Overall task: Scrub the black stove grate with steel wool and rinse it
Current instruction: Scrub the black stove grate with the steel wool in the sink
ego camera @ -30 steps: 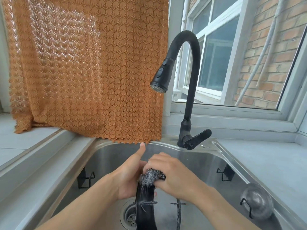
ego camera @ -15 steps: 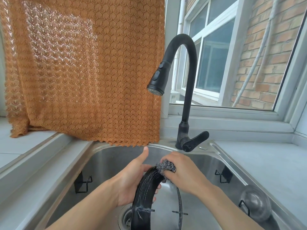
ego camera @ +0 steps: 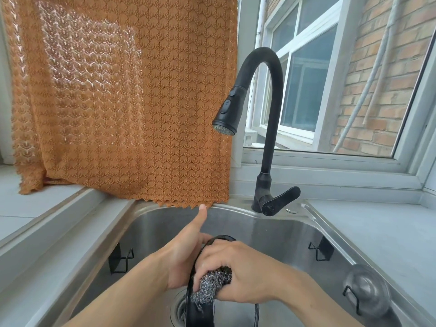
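The black stove grate [ego camera: 198,310] stands on edge over the drain of the steel sink [ego camera: 271,232], its top rim showing between my hands. My left hand [ego camera: 186,253] holds the grate from the left side, with its thumb pointing up. My right hand [ego camera: 238,272] grips a wad of grey steel wool [ego camera: 210,284] and presses it against the grate's rim. The lower part of the grate runs out of the bottom of the view.
A black pull-down faucet [ego camera: 271,95] arches over the sink, its lever [ego camera: 280,199] pointing right and no water running. An orange lace curtain [ego camera: 118,95] hangs behind the sink. A metal sink plug [ego camera: 365,289] and black wire hooks [ego camera: 320,251] sit on the sink walls.
My right hand has slid the steel wool down the grate's rim from its top towards me. The left hand keeps its hold on the grate.
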The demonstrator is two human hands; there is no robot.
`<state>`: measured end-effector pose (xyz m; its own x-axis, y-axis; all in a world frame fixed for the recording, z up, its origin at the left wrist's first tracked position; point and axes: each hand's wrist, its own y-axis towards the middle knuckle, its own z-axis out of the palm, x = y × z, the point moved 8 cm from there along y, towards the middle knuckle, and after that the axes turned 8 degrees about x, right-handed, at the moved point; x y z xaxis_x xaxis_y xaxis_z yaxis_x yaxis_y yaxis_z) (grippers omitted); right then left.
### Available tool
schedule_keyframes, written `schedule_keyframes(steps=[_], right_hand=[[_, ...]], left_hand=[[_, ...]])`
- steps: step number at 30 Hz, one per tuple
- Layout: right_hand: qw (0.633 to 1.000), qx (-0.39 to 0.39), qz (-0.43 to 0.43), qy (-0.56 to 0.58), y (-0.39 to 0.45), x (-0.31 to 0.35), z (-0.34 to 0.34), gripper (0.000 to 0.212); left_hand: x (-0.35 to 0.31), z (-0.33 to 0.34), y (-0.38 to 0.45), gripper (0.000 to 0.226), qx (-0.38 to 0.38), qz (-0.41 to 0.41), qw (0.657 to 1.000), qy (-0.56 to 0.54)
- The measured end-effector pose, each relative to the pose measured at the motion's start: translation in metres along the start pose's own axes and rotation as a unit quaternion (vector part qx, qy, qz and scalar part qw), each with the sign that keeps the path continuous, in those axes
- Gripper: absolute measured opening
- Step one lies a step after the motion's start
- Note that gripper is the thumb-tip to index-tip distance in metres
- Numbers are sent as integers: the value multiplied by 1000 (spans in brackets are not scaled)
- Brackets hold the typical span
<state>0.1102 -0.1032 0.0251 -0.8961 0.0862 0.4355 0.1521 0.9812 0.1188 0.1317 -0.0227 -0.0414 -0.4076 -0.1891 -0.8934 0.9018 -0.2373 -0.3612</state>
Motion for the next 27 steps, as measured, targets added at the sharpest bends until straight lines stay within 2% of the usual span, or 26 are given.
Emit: schedule_keyframes(steps=[3,7,12,16,18,21,27], right_hand=[[999,-21,37,13,-3,-12,-4,32],[987,-109,115,-15,-8,-40,-20,31],[945,-181,258,-86,-27,-79,-32,20],[914,-210,337,-80,-36,-95,-35,17],[914,-213,338,-71,-37,-95,-36,16],[938,-200,282,-34,-30,-83,-35,14],[989,-76,128,23,-8,-41,-14,28]], left_hand=[[-3,3,-4,115,1,4,1000,4],[-5,4,-6,112,-10,15,1000,-12],[-5,6,-7,114,-8,14,1000,-19],[-3,4,-5,108,-10,6,1000,-17],[-2,4,-5,106,-12,5,1000,-17],[-3,4,-6,106,-17,11,1000,-23],[-5,1,-6,99,-19,14,1000,-12]])
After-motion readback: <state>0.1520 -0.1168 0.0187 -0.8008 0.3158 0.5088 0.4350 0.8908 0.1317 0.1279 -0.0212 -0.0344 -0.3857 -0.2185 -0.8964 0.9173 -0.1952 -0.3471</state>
